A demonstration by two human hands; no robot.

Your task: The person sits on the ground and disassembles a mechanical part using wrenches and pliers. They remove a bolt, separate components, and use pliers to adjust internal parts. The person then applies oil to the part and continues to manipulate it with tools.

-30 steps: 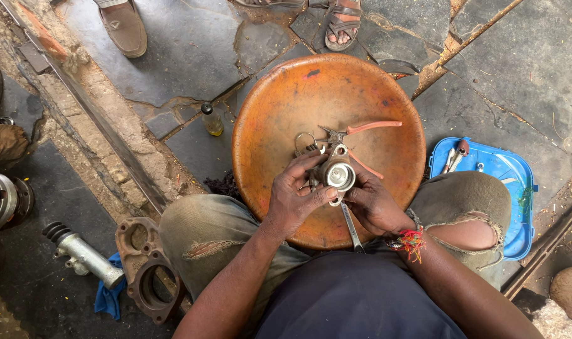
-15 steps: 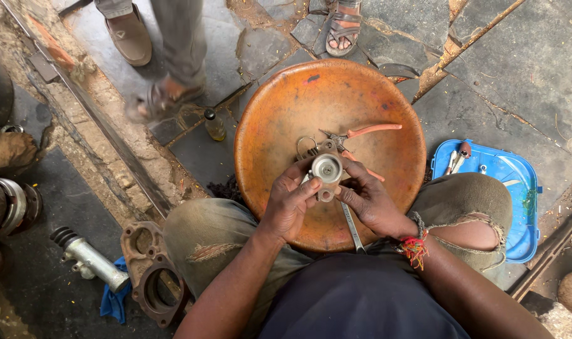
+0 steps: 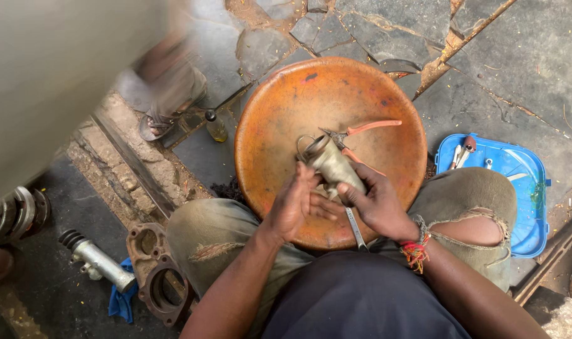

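Note:
I sit over a round orange metal basin (image 3: 279,119) held between my knees. My right hand (image 3: 379,202) grips a dull grey metal cylinder (image 3: 336,164), tilted with its far end pointing up-left over the basin. My left hand (image 3: 293,204) is beside the cylinder's near end, fingers stretched toward it and touching my right hand. Orange-handled pliers (image 3: 361,130) lie in the basin just beyond the cylinder. A slim metal tool (image 3: 355,229) rests under my right hand at the basin's near rim.
A blue plastic tray (image 3: 524,188) with small tools lies at right. A grey hydraulic cylinder (image 3: 97,260), a blue rag and a rusty housing (image 3: 157,270) lie at lower left. Another person's sandalled foot (image 3: 163,116) and a small bottle (image 3: 215,125) are beside the basin.
The cylinder has turned from end-on to lying on its side in my right hand. Another person has walked in close at the left, their blurred clothing filling the upper left.

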